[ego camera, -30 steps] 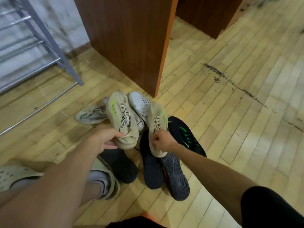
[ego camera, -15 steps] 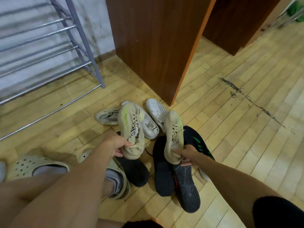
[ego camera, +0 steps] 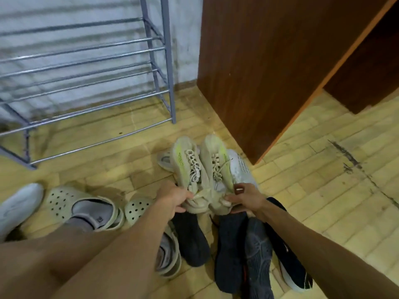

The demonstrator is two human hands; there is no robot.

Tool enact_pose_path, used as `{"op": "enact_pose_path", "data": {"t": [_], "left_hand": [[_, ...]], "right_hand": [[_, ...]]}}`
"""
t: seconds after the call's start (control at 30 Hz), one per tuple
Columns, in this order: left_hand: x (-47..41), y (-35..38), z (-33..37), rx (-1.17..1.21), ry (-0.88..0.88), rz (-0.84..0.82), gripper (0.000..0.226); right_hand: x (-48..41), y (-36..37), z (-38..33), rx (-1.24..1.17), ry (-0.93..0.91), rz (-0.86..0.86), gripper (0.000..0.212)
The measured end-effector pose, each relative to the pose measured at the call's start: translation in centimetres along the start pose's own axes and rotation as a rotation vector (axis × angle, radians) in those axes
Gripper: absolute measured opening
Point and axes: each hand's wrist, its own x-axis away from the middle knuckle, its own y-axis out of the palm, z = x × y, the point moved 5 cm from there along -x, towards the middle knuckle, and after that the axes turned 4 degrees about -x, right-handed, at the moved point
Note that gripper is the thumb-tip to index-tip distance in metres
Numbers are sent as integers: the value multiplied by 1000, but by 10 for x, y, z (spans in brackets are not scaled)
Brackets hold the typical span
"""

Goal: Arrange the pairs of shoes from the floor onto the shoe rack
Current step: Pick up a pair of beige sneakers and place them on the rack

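Beige knit pair, side by side and touching, toes pointing away from the person, held over the shoe pile on the floor. Left beige sneaker [ego camera: 183, 167]: mesh upper, neon yellow-green stripe down the side, chunky off-white laces. Right beige sneaker [ego camera: 212, 156]: same knit, same stripe, rounded toe. Left grip [ego camera: 172, 198] is clamped on the heel end of the left one, fingers curled round it. Right grip [ego camera: 246, 198] pinches the heel end of the right one, thumb on top. Cannot tell if their soles touch the shoes below.

Under the pair: white sneaker [ego camera: 240, 169], smooth upper with small printed text, poking out on the right; grey sneaker [ego camera: 164, 158] peeking out on the left. Nearer the person: two dark knit shoes [ego camera: 192, 240], a dark shoe flipped over [ego camera: 259, 255] with its grey ridged rubber sole up, and a black sneaker [ego camera: 289, 260] with a white sole edge.

Shoe rack [ego camera: 86, 67]: grey metal, thin round tubes for tiers, flat upright posts, standing against a whitish wall at upper left, near the pile.

Cream foam clogs [ego camera: 82, 208], perforated, are on the person's feet over grey socks. Pale shoe [ego camera: 17, 208] at the left edge. Brown wood-grain cabinet [ego camera: 259, 72], orange edge strip. Floor [ego camera: 323, 169]: yellowish parquet blocks, with a dark scuff streak at right.
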Motion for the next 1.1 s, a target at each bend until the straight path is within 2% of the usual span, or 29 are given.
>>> {"op": "enact_pose_path", "data": {"t": [0.17, 0.33, 0.4, 0.5, 0.57, 0.7, 0.83, 0.9, 1.03, 1.1], "left_hand": [[-31, -56, 29, 131, -11, 71, 55], [-76, -110, 57, 131, 3, 100, 44], [-99, -131, 71, 141, 14, 154, 42], [-140, -162, 92, 131, 28, 257, 41], [-168, -177, 102, 164, 27, 282, 37], [-215, -194, 118, 204, 76, 325, 30], [-254, -205, 127, 288, 112, 330, 16], [-271, -215, 135, 303, 129, 354, 12], [-296, -222, 152, 349, 150, 352, 30], [-308, -219, 154, 371, 125, 340, 29]], "right_hand": [[-44, 33, -67, 124, -60, -9, 59], [-102, 75, -121, 168, -127, 16, 54], [-128, 94, -138, 172, -139, 5, 47], [-169, 119, -165, 196, -183, -4, 11], [-198, 134, -184, 194, -199, -7, 18], [-245, 158, -211, 134, -210, -11, 5], [-280, 173, -230, 123, -298, 59, 11], [-296, 182, -237, 106, -348, 96, 21], [-314, 192, -248, 132, -398, 199, 23], [-321, 192, -252, 139, -390, 244, 15]]}}
